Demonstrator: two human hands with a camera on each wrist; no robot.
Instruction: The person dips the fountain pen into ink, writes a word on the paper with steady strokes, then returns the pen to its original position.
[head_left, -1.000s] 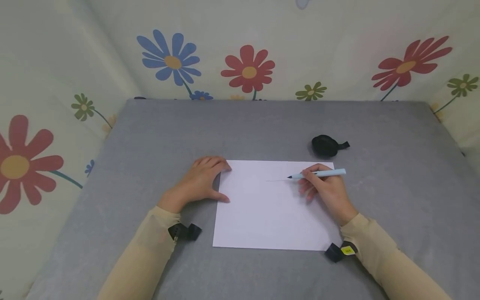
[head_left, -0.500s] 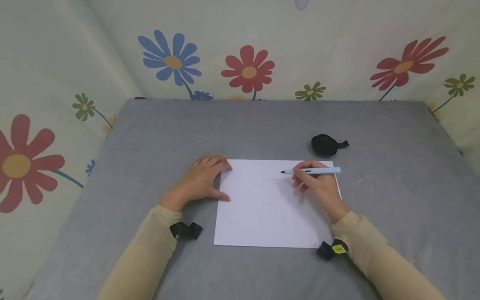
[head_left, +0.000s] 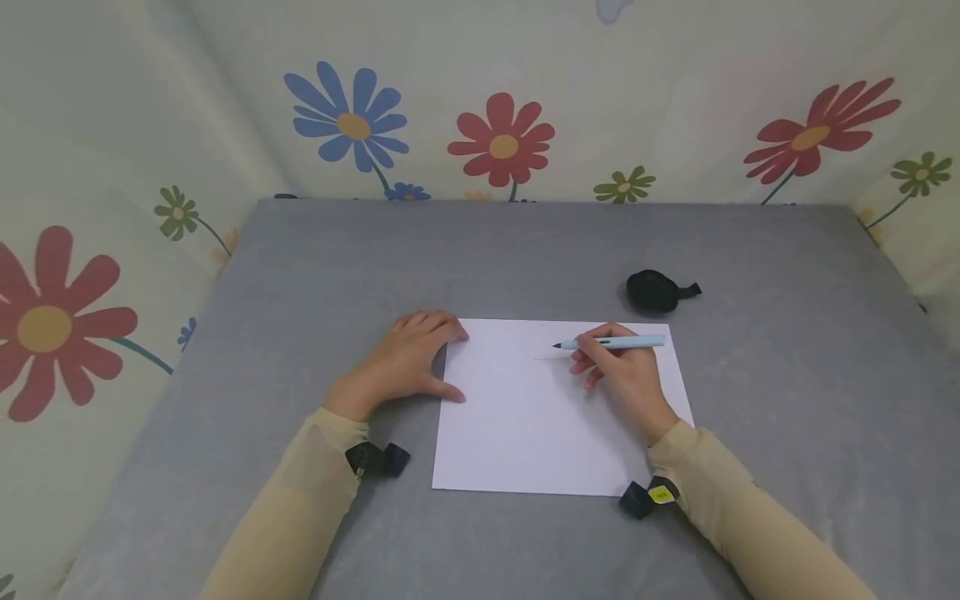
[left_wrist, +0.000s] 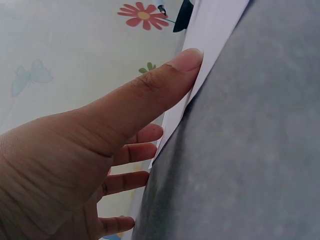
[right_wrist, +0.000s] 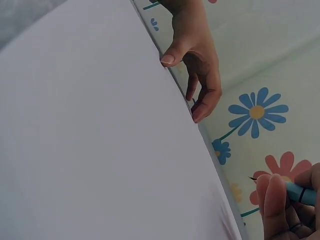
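A white sheet of paper (head_left: 510, 442) lies on the grey cloth, with a faint thin line (head_left: 546, 359) drawn on its upper half. My left hand (head_left: 405, 358) rests at the sheet's left edge, thumb and fingers spread, fingertips on the paper. In the left wrist view the thumb (left_wrist: 185, 62) lies over the paper's edge. My right hand (head_left: 630, 379) pinches a light blue pen (head_left: 641, 341) between thumb and fingers. Its dark tip points left, close to the line in the head view. The right wrist view shows the tip raised off the sheet.
A black rounded pouch-like thing with a short tab (head_left: 651, 291) lies just behind the paper's far right corner. Grey cloth (head_left: 337, 258) covers the table. A flower-printed curtain (head_left: 675, 83) stands along the back and sides. Small black camera mounts sit on both wrists.
My right hand has moved left with the pen, its tip coming away from the line's right end to above the line. The left hand stays at the paper's edge.
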